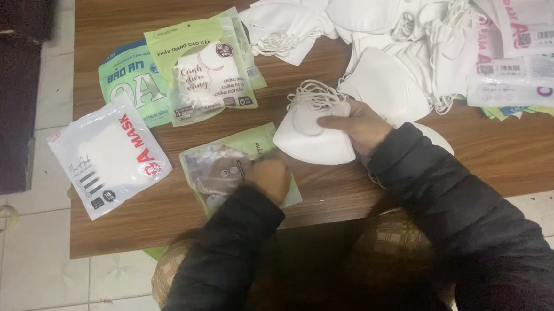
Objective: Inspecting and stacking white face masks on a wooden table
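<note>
R hand (360, 126) grips a small stack of folded white face masks (311, 137), fingers curled over the top edge, thumb side toward the body; the masks' elastic ear loops (315, 95) bunch up just above the hand. Stack sits low over the wooden table (115, 18), near its front edge, about mid-table.

L hand (269, 178) is down on a clear-fronted green pouch (227, 171) lying flat on the table, just L of the mask stack. Fingers look curled, pressing or pinching the pouch's R side; picture is blurred there, so can't tell if it's a real pinch or just resting on it. Both arms in dark padded sleeves.

Further out:
- L of the pouch, a white flat packet (107, 156) w/ red lettering, tilted, hanging partly off the table's L edge.
- Behind the pouch, a light green packet (201, 70) w/ a round window showing a white mask, lying on top of a darker green packet (128, 81); a 3rd green one peeks out under its R side.
- Far side & R: a big loose pile of white masks (398, 33) w/ tangled loops, touching the held stack's loops area.
- Far R corner: several white packets (529, 31) w/ red print, overlapping, w/ green packet edges showing beneath.

Table stands on pale tiled floor (41, 285); a dark cabinet (1, 95) at far L.
</note>
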